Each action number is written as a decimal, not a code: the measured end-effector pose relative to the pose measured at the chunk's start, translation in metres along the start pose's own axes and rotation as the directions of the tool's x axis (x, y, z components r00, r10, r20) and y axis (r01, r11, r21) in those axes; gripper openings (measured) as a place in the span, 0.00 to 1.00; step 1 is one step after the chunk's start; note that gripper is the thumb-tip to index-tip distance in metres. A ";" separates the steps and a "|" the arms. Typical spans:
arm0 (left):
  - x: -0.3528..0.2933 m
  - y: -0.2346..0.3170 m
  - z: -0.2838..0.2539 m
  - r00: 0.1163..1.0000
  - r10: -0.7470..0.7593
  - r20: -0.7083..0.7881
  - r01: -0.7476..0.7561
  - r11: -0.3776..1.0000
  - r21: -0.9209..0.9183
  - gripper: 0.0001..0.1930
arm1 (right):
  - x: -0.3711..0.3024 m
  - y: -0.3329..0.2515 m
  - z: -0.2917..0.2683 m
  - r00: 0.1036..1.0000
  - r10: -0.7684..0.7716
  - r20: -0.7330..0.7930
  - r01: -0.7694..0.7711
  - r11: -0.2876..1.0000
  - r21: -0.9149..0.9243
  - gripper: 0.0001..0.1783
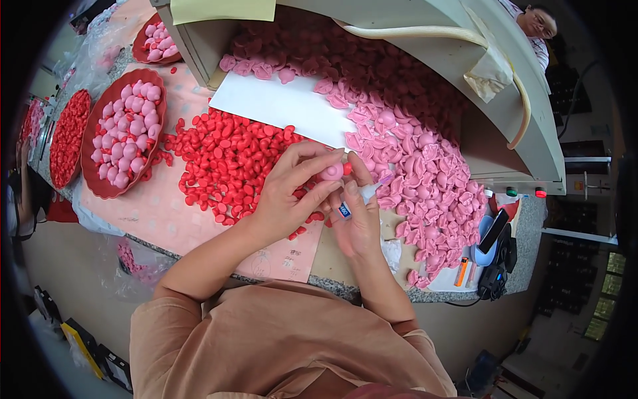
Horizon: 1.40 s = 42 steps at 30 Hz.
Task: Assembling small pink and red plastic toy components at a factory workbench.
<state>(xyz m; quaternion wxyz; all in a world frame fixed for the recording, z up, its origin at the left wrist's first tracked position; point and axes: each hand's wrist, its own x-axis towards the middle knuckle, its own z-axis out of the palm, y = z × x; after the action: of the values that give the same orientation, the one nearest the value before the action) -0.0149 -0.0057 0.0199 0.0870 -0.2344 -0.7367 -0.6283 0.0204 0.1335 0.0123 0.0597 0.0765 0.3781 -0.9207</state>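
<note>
My left hand (286, 189) is closed, pinching a small rounded pink plastic piece (331, 172) in its fingertips. A small red piece (347, 168) sits against the pink piece, beside the fingers of my right hand (359, 226). That hand is curled around a small glue bottle with a blue label (345, 211), its pale nozzle (384, 181) pointing out to the right. Much of the bottle is hidden by the fingers. Below and left of the hands spreads a heap of glossy red pieces (229, 159). To the right lies a large pile of pink shell-like pieces (425, 179).
A beige hood (525, 133) with a hose arches over the pink pile. At left stand a red scalloped tray (90, 163) of pink and red pieces and another tray full of red pieces (68, 136). A phone (493, 231) and orange marker (461, 272) lie right. A person stands far right.
</note>
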 end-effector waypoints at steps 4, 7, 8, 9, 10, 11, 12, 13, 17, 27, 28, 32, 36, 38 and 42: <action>-0.001 0.000 0.003 0.996 -0.075 -0.056 0.064 0.981 -0.181 0.16 | 0.001 0.002 -0.005 0.998 -0.070 0.005 0.070 0.995 -0.077 0.20; 0.000 -0.005 -0.001 0.995 0.097 0.038 -0.095 0.995 -0.040 0.17 | 0.003 0.001 -0.007 0.996 -0.087 0.028 0.090 0.988 -0.124 0.20; 0.001 -0.004 0.000 0.996 0.082 0.033 -0.081 0.996 -0.035 0.18 | 0.003 0.000 -0.008 0.995 -0.092 0.042 0.098 0.981 -0.166 0.20; 0.001 -0.002 0.000 0.997 0.067 0.029 -0.066 0.997 -0.029 0.18 | 0.003 0.001 -0.009 0.995 -0.095 0.040 0.101 0.982 -0.162 0.20; 0.002 -0.002 0.001 0.997 0.068 0.037 -0.067 0.997 -0.029 0.18 | 0.002 0.001 -0.011 0.990 -0.130 0.050 0.138 0.965 -0.222 0.20; 0.003 -0.001 0.001 0.996 0.086 0.025 -0.086 0.996 0.003 0.17 | 0.001 0.002 -0.011 0.985 -0.163 0.062 0.174 0.944 -0.281 0.20; 0.004 0.000 0.002 0.994 0.105 0.015 -0.105 0.994 0.035 0.16 | 0.001 0.000 -0.009 0.984 -0.168 0.057 0.177 0.944 -0.277 0.20; 0.002 -0.001 0.004 0.994 0.104 0.022 -0.105 0.994 0.035 0.16 | 0.001 -0.002 -0.004 0.979 -0.201 0.045 0.205 0.940 -0.274 0.20; 0.003 -0.004 0.001 0.999 0.041 -0.022 -0.043 0.995 -0.095 0.16 | 0.002 -0.003 -0.016 0.966 -0.229 0.123 0.258 0.900 -0.353 0.16; -0.001 -0.010 0.004 1.000 -0.003 0.015 0.005 0.996 -0.085 0.19 | -0.002 -0.008 -0.009 0.962 -0.254 0.101 0.272 0.856 -0.440 0.13; -0.001 -0.009 0.004 1.000 -0.003 0.020 0.005 0.996 -0.084 0.19 | -0.002 -0.007 -0.007 0.958 -0.276 0.074 0.281 0.862 -0.422 0.13; 0.000 -0.007 0.007 0.996 -0.078 0.038 0.083 0.984 -0.160 0.18 | 0.002 -0.003 -0.017 0.957 -0.276 0.083 0.289 0.919 -0.268 0.12; 0.001 -0.010 0.009 0.993 -0.108 0.054 0.119 0.952 -0.281 0.17 | 0.002 -0.005 -0.013 0.962 -0.261 0.080 0.273 0.930 -0.245 0.10; 0.001 -0.011 0.010 0.992 -0.118 0.050 0.128 0.935 -0.331 0.17 | 0.001 -0.005 -0.011 0.964 -0.254 0.080 0.266 0.939 -0.218 0.10; 0.000 -0.012 0.003 0.995 -0.086 0.041 0.094 0.953 -0.287 0.16 | 0.002 -0.003 -0.006 0.967 -0.248 0.057 0.255 0.943 -0.212 0.09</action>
<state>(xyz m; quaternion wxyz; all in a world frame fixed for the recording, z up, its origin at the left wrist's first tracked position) -0.0201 -0.0042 0.0082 0.0128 -0.2194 -0.6482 -0.7291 0.0189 0.1395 0.0097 -0.0448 0.0072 0.4823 -0.8748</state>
